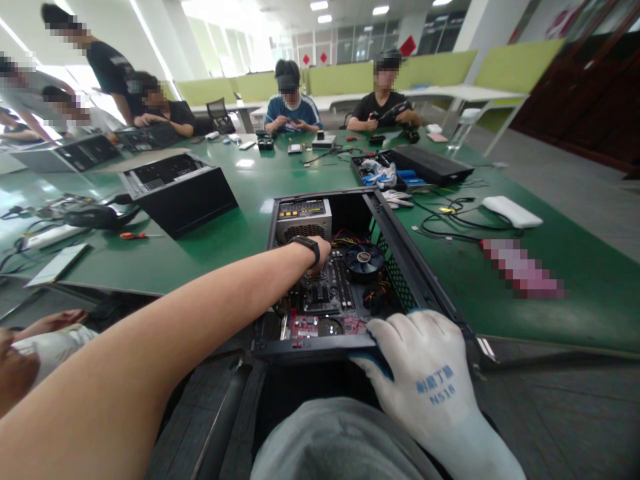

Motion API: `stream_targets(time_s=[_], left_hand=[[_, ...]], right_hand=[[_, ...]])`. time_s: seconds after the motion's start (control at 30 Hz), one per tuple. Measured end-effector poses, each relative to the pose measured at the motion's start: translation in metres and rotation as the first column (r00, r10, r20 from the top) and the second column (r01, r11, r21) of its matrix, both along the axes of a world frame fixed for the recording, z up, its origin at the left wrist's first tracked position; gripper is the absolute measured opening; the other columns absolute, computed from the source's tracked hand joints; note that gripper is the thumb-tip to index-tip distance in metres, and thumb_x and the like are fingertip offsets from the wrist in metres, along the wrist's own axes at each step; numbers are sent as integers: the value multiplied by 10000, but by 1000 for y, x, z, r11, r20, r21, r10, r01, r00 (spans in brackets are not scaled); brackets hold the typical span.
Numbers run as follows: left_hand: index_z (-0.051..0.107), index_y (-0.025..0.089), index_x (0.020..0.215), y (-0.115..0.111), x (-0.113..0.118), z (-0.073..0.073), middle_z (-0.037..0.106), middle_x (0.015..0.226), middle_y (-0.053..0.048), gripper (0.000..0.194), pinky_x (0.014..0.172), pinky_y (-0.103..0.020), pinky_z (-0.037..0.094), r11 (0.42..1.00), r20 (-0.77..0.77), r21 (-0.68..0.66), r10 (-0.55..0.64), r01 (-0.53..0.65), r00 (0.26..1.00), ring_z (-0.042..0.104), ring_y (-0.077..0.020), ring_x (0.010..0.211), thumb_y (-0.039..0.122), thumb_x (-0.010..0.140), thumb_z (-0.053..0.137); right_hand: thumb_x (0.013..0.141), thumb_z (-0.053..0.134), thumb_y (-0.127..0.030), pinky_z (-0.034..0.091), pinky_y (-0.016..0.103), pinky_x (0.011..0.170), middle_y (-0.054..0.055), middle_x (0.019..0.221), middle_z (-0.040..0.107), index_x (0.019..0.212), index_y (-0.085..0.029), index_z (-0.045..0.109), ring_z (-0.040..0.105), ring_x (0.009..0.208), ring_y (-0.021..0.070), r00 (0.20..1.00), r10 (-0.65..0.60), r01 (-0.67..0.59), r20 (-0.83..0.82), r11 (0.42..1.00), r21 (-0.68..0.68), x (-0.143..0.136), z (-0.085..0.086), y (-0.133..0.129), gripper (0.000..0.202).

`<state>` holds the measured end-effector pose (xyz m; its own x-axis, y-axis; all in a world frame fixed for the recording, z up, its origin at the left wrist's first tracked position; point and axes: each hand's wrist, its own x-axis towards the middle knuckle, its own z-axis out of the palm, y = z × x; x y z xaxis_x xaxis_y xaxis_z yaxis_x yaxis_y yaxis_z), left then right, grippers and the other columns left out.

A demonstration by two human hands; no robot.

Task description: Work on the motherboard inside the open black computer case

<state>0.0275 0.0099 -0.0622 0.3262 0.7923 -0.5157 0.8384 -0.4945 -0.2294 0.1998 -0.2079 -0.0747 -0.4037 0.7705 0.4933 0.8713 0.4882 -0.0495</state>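
An open black computer case (419, 270) lies on its side at the near table edge, partly over my lap. Bare and with a dark band at the wrist, my left hand (321, 255) reaches inside, close to the power supply (303, 220) and above the motherboard (323, 293); its fingers are mostly hidden. A white work glove covers my right hand (425, 360), which grips the case's near rim with the thumb below. Inside the case are a round CPU fan (365, 260), a red circuit board (305, 327) and coloured wires.
Another black case (187, 200) stands left on the green table (270, 250), near a screwdriver (134, 235). Right are black cables (440, 223), a white box-like item (513, 211) and a tray with gloves (377, 173). Several people sit or stand across the table; someone's hands show at lower left.
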Motion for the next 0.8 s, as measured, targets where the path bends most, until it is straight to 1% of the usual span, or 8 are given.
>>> stream_targets(time_s=[0.1,0.17,0.23,0.33,0.47,0.6,0.8], left_hand=[[783,108,1109,-1,1,0,754,1138,-198,668,920,-336,565,1000,1,1,-15,15,1000,704,-332,1074,328,502,951],[785,99,1097,-2,2,1,759,1118,-198,651,930,-342,563,1000,15,6,-3,3,1000,705,-333,1070,321,508,950],[791,100,1082,-3,2,2,766,1094,-194,638,930,-345,564,1000,30,8,11,-12,999,708,-334,1061,329,508,951],[793,110,1079,-4,2,2,767,1084,-188,646,916,-334,568,1000,12,4,6,-6,1000,710,-333,1055,338,497,955],[793,143,1076,0,0,-1,776,1065,-164,645,920,-327,563,1000,16,2,-2,2,1000,712,-318,1050,351,488,958],[790,124,1088,2,-1,-4,766,1092,-183,660,909,-328,568,1000,9,-4,-13,13,1000,714,-321,1045,360,494,955],[783,144,1116,-5,3,5,758,1148,-169,710,930,-318,556,1000,-1,2,10,-10,1000,702,-317,1081,354,464,969]], right_hand=[[800,736,-411,272,392,752,42,766,612,907,-215,665,466,750,249,1000,-4,4,6,1000,-2,0,1,0,235],[798,739,-412,274,392,751,44,765,612,903,-214,666,468,749,251,1000,-7,7,6,1000,-3,0,1,0,236],[794,743,-412,276,392,750,43,762,609,899,-215,665,471,749,252,1000,-2,2,6,1000,0,0,1,0,237],[797,738,-408,277,390,751,40,755,605,896,-215,664,471,746,248,1000,0,0,3,1000,0,0,1,0,230],[827,706,-414,272,388,753,38,752,600,898,-214,666,467,742,238,1000,-11,11,4,1000,-7,0,1,0,216],[832,699,-423,274,394,752,42,758,603,895,-221,663,472,749,247,1000,-10,10,10,1000,-6,0,1,-1,215],[817,713,-412,279,397,747,44,757,609,897,-222,663,475,745,254,1000,-15,15,6,1000,0,-1,1,-1,212]])
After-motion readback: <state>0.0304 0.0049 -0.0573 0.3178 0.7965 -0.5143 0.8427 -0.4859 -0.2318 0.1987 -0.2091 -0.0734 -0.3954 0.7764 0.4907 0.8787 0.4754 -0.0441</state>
